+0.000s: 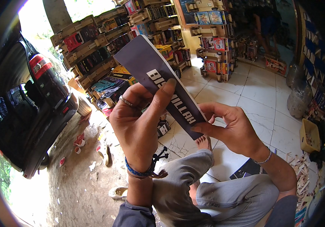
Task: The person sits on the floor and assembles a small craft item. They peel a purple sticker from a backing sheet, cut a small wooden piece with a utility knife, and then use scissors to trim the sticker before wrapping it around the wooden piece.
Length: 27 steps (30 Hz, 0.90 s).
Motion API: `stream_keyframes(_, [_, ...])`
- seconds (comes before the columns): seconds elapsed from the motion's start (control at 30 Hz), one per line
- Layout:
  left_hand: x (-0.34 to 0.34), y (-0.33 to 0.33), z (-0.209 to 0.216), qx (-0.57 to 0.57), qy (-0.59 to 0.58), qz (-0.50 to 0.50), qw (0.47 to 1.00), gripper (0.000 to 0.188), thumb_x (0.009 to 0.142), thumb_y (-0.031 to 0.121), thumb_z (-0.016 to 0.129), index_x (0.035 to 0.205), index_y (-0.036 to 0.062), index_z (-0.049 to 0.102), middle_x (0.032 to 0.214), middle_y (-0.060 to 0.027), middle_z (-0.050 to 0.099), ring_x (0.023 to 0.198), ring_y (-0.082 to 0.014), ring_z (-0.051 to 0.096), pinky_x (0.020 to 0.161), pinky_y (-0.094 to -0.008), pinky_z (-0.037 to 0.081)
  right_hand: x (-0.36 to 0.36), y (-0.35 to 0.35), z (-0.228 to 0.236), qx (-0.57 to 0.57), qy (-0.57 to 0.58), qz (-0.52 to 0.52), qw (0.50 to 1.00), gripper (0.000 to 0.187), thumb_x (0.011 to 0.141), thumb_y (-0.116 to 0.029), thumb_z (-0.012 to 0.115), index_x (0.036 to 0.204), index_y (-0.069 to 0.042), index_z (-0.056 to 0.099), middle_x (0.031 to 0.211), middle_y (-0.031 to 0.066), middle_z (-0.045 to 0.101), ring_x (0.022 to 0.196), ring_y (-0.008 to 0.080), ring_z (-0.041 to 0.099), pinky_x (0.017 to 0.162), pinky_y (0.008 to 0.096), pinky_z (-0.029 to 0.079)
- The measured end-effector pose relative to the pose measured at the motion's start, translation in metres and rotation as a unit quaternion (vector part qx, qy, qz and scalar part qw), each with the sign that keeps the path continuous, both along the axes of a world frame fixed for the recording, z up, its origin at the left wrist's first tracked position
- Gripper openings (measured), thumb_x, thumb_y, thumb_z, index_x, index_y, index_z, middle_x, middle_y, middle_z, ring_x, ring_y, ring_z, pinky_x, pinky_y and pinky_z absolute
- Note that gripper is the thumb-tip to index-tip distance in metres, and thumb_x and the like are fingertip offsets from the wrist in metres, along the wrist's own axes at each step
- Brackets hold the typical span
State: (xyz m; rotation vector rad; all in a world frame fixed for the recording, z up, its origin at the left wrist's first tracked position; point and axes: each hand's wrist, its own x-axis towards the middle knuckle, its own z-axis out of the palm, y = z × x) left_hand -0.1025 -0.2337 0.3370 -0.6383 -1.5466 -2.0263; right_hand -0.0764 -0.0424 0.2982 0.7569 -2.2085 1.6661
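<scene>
Held up in front of me is a narrow, flat dark purple-grey panel (138, 56) with large white lettering and a pale edge. It slants from the upper left to the lower right. My left hand (138, 121) is closed around its middle, the thumb lying across the lettering and the fingers behind, partly hidden. At the lower end, my right hand (232, 126) pinches the panel between thumb and fingers at its right edge. A ring and a blue cord bracelet are on the left hand and wrist; a chain bracelet circles the right wrist.
Wooden racks (90, 45) with colourful boxed goods stand ahead. A dark vehicle (30, 98) is at the left. Wood scraps (302, 170) and a yellow bin (309, 135) lie at the right. A shoe (119, 192) rests below. Another person (266, 26) bends over in the background.
</scene>
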Motion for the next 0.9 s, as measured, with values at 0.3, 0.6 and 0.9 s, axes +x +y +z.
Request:
stream_keyframes(0.3, [-0.0009, 0.0010, 0.0009, 0.001, 0.006, 0.005, 1.000, 0.014, 0.088, 0.005, 0.080, 0.099, 0.0011, 0.073, 0.085, -0.0006, 0.072, 0.073, -0.0029, 0.063, 0.066, -0.0168, 0.048, 0.0001, 0.0004, 0.0008, -0.006, -0.009, 0.003, 1.000, 0.030, 0.090, -0.013, 0.078, 0.118, -0.006, 0.073, 0.104, -0.0032, 0.074, 0.090, 0.0046, 0.059, 0.083, 0.0248, 0.044])
stream_keyframes(0.6, [0.0046, 0.0032, 0.0041, 0.029, -0.002, -0.030, 0.999, 0.011, 0.089, 0.003, 0.078, 0.096, -0.0017, 0.070, 0.085, -0.0042, 0.072, 0.074, -0.0064, 0.067, 0.067, -0.0209, 0.054, 0.0006, 0.0002, 0.0014, 0.001, -0.015, 0.002, 1.000, 0.029, 0.091, -0.013, 0.077, 0.119, -0.006, 0.073, 0.108, -0.0019, 0.074, 0.094, 0.0044, 0.060, 0.085, 0.0249, 0.044])
stream_keyframes(0.9, [0.0011, 0.0010, 0.0004, 0.021, -0.006, 0.001, 1.000, 0.013, 0.088, 0.004, 0.080, 0.098, 0.0019, 0.071, 0.085, 0.0004, 0.071, 0.074, -0.0024, 0.062, 0.067, -0.0160, 0.048, -0.0005, 0.0003, 0.0010, 0.008, -0.010, 0.001, 1.000, 0.030, 0.090, -0.013, 0.078, 0.119, -0.006, 0.073, 0.108, -0.0020, 0.075, 0.094, 0.0043, 0.061, 0.085, 0.0247, 0.043])
